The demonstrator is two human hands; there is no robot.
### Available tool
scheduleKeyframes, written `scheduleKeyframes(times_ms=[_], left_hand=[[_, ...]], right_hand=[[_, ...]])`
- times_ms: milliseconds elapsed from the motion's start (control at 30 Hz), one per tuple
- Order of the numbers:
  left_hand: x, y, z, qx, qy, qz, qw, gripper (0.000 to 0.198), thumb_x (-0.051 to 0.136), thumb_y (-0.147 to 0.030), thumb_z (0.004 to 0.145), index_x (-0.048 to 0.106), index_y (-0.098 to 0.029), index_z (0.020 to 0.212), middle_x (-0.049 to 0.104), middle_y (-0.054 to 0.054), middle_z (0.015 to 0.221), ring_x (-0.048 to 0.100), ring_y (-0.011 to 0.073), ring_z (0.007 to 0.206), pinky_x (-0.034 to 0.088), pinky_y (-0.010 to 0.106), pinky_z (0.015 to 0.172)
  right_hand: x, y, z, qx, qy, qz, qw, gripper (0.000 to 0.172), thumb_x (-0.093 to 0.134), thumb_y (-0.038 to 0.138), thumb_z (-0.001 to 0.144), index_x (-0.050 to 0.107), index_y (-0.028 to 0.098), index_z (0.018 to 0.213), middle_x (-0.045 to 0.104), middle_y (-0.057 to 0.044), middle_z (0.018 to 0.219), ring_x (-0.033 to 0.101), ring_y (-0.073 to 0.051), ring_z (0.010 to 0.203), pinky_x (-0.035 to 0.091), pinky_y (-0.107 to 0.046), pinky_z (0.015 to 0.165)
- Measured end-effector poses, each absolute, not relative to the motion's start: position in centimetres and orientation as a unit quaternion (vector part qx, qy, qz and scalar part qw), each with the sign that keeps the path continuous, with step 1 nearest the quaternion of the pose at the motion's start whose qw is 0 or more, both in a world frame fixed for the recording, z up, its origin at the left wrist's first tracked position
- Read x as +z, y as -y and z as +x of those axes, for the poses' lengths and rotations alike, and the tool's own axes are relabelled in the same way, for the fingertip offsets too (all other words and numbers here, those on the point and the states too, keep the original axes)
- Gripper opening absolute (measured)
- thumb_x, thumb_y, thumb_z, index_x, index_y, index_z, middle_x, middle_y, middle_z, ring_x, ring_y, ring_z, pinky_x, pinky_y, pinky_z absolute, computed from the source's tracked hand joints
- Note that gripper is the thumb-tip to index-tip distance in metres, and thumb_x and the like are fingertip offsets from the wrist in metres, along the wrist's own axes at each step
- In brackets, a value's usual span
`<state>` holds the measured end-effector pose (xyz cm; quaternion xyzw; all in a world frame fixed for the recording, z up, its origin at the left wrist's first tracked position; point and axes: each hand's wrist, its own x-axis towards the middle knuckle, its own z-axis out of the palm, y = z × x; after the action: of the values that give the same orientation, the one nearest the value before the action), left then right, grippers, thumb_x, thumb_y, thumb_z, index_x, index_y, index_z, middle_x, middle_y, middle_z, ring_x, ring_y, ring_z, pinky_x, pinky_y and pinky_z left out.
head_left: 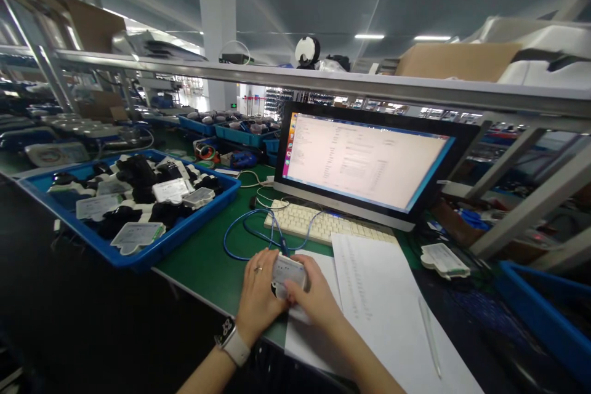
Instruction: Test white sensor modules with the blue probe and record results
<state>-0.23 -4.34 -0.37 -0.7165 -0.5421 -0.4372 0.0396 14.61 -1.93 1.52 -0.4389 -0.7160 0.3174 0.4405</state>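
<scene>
Both of my hands grip a small white plastic device [290, 271] with a pale labelled face, just above the front of the bench. My left hand [259, 286] wraps its left side, with a ring and a wristwatch on that arm. On the right, my right hand [314, 292] closes round it, thumb lying on the face. A blue cable [244, 217] runs from its far edge, where a dark blue plug [283, 245] meets the device. Whether the plug is fully seated I cannot tell. My palms hide the device's lower edge.
A blue tray [138, 258] of similar white and black devices stands left. Behind my hands are a keyboard [318, 225] and a lit monitor [360, 160]. Printed sheets [383, 295] with a pen [430, 338] lie right, near another white device [444, 260]. A shelf [323, 80] crosses overhead.
</scene>
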Motion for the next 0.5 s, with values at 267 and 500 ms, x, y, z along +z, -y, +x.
scheduleKeyframes(times_ms=[267,500], left_hand=[[-0.6,4.6,1.7,-0.452,0.593,-0.662,0.072,0.059,0.055,-0.019,0.067,0.037,-0.014,0.123,0.052,0.014,0.115,0.048,0.0298,0.111,0.041,0.047,0.094],[-0.7,4.7,1.3,-0.440,0.582,-0.682,0.052,0.069,0.058,-0.021,0.064,0.032,-0.015,0.127,0.048,0.014,0.120,0.043,0.0319,0.117,0.036,0.051,0.099]], right_hand=[[1.1,0.6,14.4,0.320,0.713,-0.419,0.461,0.024,0.058,0.023,0.070,0.058,0.022,0.094,0.059,-0.004,0.096,0.053,-0.024,0.095,0.041,-0.036,0.086],[1.1,0.8,14.5,0.341,0.713,-0.412,0.453,0.024,0.059,0.025,0.073,0.057,0.022,0.097,0.057,-0.004,0.098,0.052,-0.024,0.096,0.040,-0.036,0.087]])
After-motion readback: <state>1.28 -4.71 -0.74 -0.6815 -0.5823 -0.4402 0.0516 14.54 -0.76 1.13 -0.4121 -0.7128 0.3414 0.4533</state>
